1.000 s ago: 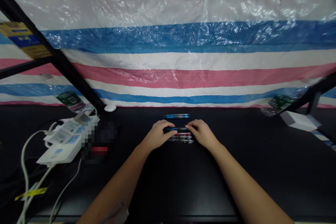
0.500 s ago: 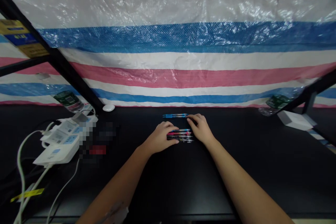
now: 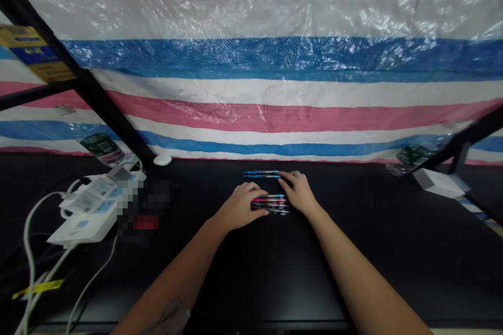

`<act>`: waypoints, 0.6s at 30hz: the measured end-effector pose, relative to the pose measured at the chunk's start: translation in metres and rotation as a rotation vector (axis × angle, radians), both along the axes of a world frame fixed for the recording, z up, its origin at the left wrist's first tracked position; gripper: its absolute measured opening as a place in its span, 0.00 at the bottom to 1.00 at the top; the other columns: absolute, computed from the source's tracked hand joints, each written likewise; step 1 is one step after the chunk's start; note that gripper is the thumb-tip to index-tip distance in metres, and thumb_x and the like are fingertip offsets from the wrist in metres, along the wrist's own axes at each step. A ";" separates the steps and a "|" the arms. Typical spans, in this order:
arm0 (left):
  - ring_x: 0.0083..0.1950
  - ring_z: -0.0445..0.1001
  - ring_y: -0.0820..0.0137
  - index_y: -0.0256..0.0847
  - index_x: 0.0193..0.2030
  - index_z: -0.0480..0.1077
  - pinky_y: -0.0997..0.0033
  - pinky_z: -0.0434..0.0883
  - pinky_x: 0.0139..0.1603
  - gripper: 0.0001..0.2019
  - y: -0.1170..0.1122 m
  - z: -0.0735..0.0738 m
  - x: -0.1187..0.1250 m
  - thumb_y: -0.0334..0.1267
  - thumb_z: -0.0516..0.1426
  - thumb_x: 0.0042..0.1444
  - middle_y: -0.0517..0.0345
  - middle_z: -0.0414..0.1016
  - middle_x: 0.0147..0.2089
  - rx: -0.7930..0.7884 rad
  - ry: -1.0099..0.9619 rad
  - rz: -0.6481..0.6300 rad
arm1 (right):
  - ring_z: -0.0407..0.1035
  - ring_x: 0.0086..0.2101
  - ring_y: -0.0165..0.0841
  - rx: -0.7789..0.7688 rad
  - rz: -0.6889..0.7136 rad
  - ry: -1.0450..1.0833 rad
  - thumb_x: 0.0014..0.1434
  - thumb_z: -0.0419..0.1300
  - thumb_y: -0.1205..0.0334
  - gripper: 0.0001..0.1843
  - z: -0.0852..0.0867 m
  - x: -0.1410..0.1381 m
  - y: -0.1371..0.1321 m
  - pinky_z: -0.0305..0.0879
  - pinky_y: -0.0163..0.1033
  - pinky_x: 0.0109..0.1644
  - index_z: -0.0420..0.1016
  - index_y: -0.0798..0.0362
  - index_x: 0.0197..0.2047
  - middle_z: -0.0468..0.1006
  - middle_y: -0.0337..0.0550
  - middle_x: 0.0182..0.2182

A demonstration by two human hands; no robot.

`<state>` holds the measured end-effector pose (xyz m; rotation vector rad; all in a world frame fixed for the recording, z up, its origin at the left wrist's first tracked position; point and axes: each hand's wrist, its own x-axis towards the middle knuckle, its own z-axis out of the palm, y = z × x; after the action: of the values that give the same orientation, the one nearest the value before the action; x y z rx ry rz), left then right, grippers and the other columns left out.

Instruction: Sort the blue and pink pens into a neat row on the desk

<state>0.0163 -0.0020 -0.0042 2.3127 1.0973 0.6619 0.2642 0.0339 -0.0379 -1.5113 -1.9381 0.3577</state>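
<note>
Several pens (image 3: pixel 275 203) with pink, blue, clear and dark barrels lie side by side on the black table (image 3: pixel 275 282). My left hand (image 3: pixel 244 205) is closed around their left part, with the thumb along the near side and the fingers along the far side. Beyond this bundle, two blue pens (image 3: pixel 260 174) lie parallel, pointing left and right. My right hand (image 3: pixel 298 191) pinches their right ends between thumb and fingertips, hiding those ends.
On the left stands a white power strip (image 3: pixel 98 207) with plugs and cables. A white round object (image 3: pixel 162 160) lies by the black frame post. Plastic bottles (image 3: pixel 102 147) rest at both sides, and a white box (image 3: pixel 438 182) sits at right. Striped sheeting (image 3: pixel 275 91) hangs behind.
The two blue pens now show a narrow gap between them, where they looked pressed together before. My right fingertips have shifted slightly with them. My left hand stays on the bundle.
</note>
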 end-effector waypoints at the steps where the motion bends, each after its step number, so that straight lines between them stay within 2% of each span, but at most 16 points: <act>1: 0.55 0.70 0.55 0.49 0.56 0.75 0.51 0.65 0.61 0.22 0.000 0.000 0.000 0.46 0.66 0.55 0.52 0.73 0.53 0.007 0.002 0.003 | 0.67 0.46 0.45 -0.003 0.000 -0.006 0.69 0.55 0.51 0.19 0.000 0.000 0.000 0.61 0.50 0.55 0.79 0.45 0.57 0.75 0.51 0.43; 6: 0.54 0.70 0.55 0.49 0.56 0.75 0.51 0.66 0.59 0.22 0.001 -0.002 0.000 0.47 0.66 0.55 0.52 0.73 0.52 0.025 0.025 0.007 | 0.68 0.45 0.44 -0.018 0.012 0.007 0.66 0.60 0.50 0.14 0.000 -0.001 0.001 0.61 0.49 0.54 0.83 0.47 0.45 0.78 0.49 0.42; 10: 0.54 0.70 0.54 0.50 0.57 0.75 0.51 0.65 0.59 0.22 0.000 -0.001 0.000 0.47 0.66 0.55 0.52 0.73 0.53 0.034 0.021 0.004 | 0.71 0.43 0.43 -0.045 0.038 0.069 0.66 0.59 0.51 0.14 0.004 -0.001 0.001 0.61 0.48 0.52 0.83 0.49 0.40 0.81 0.48 0.40; 15: 0.54 0.70 0.54 0.49 0.57 0.75 0.50 0.65 0.60 0.24 -0.002 0.002 0.001 0.51 0.66 0.55 0.50 0.74 0.53 0.009 -0.036 0.028 | 0.72 0.42 0.44 -0.105 -0.026 0.351 0.66 0.57 0.45 0.19 0.016 -0.003 -0.005 0.63 0.45 0.48 0.81 0.51 0.40 0.82 0.48 0.38; 18: 0.53 0.72 0.55 0.49 0.53 0.78 0.53 0.65 0.58 0.18 0.002 0.004 0.003 0.52 0.63 0.58 0.51 0.77 0.49 -0.048 -0.234 0.109 | 0.71 0.36 0.40 -0.154 -0.014 0.536 0.65 0.58 0.42 0.22 0.025 -0.005 -0.012 0.62 0.42 0.42 0.79 0.53 0.38 0.79 0.44 0.33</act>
<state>0.0189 -0.0002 -0.0005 2.0838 1.1211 0.9117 0.2594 0.0219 -0.0130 -1.3445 -1.4999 0.8288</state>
